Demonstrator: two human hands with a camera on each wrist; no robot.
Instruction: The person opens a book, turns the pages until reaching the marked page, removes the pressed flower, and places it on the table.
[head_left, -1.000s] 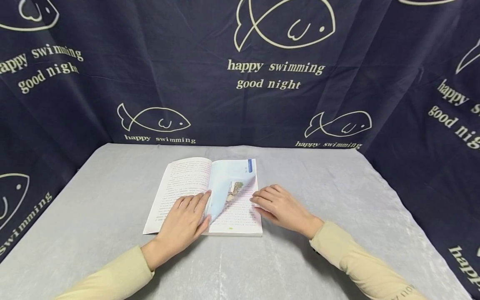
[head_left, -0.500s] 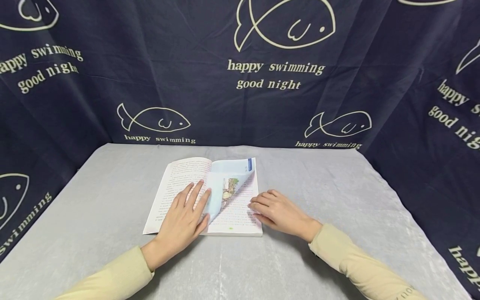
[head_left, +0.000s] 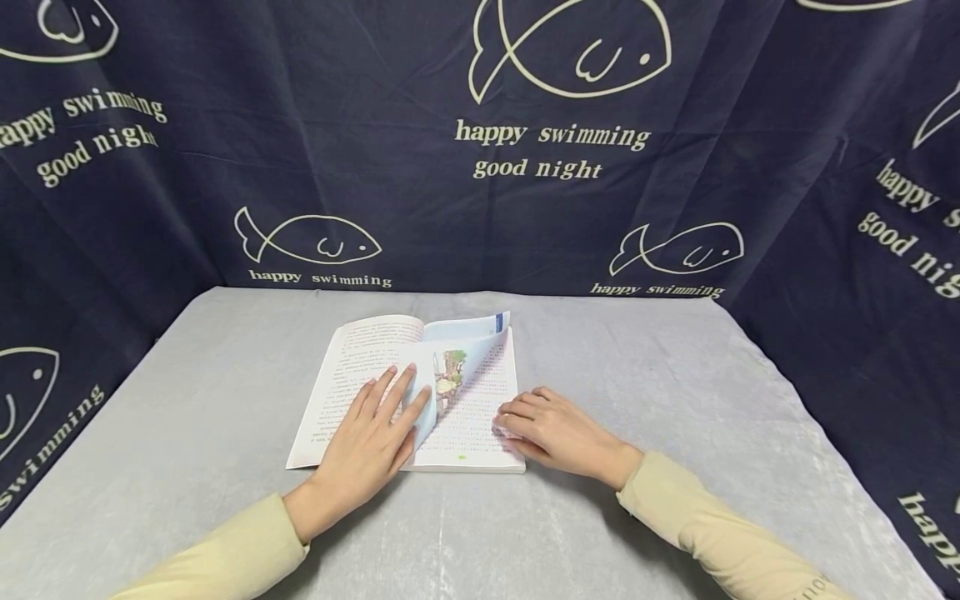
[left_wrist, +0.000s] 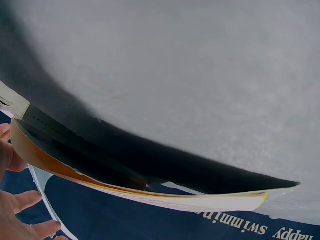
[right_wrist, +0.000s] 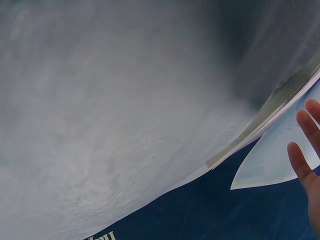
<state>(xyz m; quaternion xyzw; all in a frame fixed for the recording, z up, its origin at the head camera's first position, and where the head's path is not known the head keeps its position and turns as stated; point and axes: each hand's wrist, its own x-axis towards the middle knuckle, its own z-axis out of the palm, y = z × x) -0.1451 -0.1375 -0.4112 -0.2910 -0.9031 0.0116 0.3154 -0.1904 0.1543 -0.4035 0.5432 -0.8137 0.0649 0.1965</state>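
Observation:
An open book (head_left: 318,429) with printed text lies on the table. One light-blue leaf (head_left: 457,346) with a coloured picture is bent up diagonally and leftward off the right side, baring a text page (head_left: 480,437) below. My left hand (head_left: 367,442) rests spread on the left page near the spine, its forefinger and thumb against the curled leaf. At the book's right edge is my right hand (head_left: 558,433), fingers lightly bent over the margin and gripping nothing. The right wrist view shows the raised leaf (right_wrist: 270,162) beside that hand's fingers (right_wrist: 300,160).
A grey cloth (head_left: 480,542) covers the table around the book. Dark blue curtains (head_left: 420,150) with fish outlines and lettering stand at the back and both sides. In the left wrist view, the book's left part (left_wrist: 225,202) arches up from the cloth over a dark shadow.
The blue leaf has bent further left and its top corner has lifted. My left hand's fingers have spread and moved onto the leaf. My right hand has slid slightly left and toward me.

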